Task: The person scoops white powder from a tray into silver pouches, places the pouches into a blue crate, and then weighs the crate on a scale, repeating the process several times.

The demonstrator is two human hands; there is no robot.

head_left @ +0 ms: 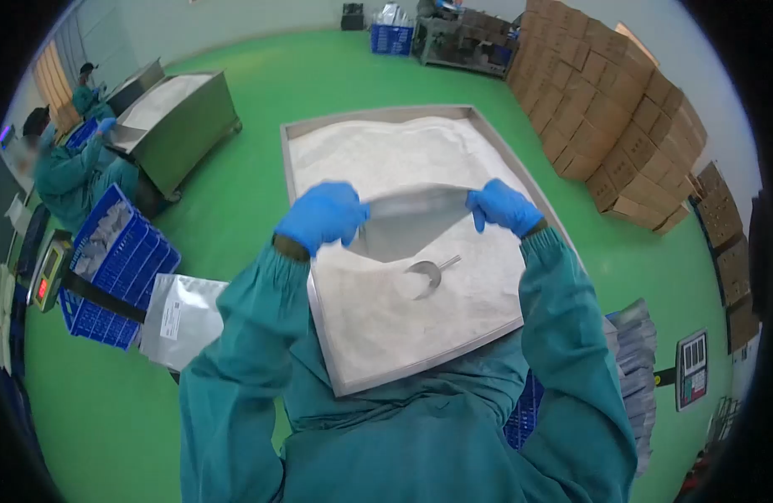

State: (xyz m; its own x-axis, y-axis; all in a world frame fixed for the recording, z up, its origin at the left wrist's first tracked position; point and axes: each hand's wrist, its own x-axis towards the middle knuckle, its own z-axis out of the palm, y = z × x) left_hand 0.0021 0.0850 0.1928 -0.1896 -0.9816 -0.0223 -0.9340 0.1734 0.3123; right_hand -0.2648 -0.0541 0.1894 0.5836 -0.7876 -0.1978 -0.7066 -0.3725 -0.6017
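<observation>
My left hand (323,215) and my right hand (504,205), both in blue gloves, pinch the two top corners of a silver foil bag (407,222) and pull its mouth apart. I hold the bag above a large metal trough (296,127) filled with white powder (378,155). A metal scoop (426,275) lies on the powder just below the bag, touched by neither hand. My sleeves are teal.
A blue crate (118,268) with foil bags and a loose silver bag (181,318) sit at my left, with a scale (47,272) beside them. Two people in teal work at another trough (181,105) far left. Stacked cardboard boxes (608,109) stand at the right.
</observation>
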